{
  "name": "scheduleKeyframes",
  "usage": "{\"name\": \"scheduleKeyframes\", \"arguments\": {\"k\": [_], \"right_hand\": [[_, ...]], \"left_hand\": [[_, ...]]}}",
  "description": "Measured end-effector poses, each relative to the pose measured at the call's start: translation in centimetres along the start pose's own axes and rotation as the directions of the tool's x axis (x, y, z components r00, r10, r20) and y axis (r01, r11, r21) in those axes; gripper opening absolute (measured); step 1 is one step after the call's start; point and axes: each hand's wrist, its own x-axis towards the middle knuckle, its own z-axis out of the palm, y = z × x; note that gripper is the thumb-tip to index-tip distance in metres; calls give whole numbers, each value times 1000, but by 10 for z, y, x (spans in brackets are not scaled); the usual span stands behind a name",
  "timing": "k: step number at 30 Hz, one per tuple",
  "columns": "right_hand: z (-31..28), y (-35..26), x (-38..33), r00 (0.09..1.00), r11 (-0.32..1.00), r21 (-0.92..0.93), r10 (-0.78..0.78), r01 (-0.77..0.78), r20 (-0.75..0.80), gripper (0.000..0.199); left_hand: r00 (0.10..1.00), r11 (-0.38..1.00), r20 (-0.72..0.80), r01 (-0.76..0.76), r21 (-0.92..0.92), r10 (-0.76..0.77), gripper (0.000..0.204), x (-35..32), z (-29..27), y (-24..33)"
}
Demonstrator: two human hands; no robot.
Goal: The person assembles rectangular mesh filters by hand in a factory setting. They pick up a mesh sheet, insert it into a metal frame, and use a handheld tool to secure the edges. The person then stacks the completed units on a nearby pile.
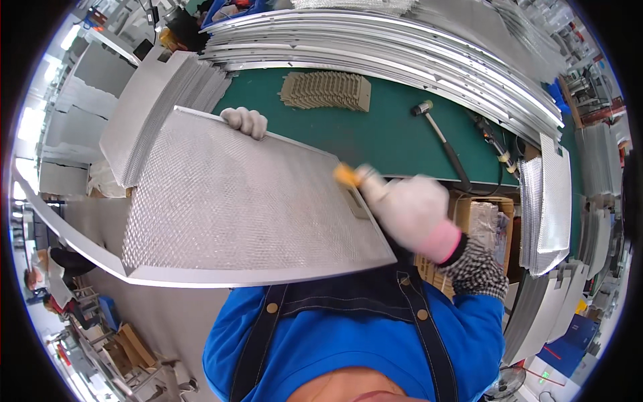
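Observation:
A large silver metal mesh panel (254, 194) is tilted in front of my chest, with a thin metal frame along its edges. One frame strip (67, 234) sticks out past the panel's near left corner. My left hand (246, 122), in a white glove, has its fingers wrapped over the far edge. In my right hand (412, 209), gloved in white with a pink cuff, is a small yellow-orange piece (346, 175), smeared by motion; its kind is unclear. It sits at the panel's right edge, just above a small oblong plate (356, 202) set in the mesh.
A green worktop (382, 137) carries a row of beige plates (326, 90), a hammer (442, 144) and a corded power tool (495, 144). Long metal strips (388, 53) are piled along the back. Stacked panels stand left (151, 114) and right (546, 208). Below is an open cardboard box (462, 214).

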Motion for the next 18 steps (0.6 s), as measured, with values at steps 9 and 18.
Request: {"name": "scheduleKeyframes", "arguments": {"k": [9,18], "right_hand": [[144,191,-57,710,738,-252,673,-627,206,44],[-46,-6,33,789,434,841,367,324,-493,51]], "left_hand": [[998,999,-58,40,17,-39,39,-16,-9,38],[184,436,-463,167,884,867,48,62,70,-15]]}}
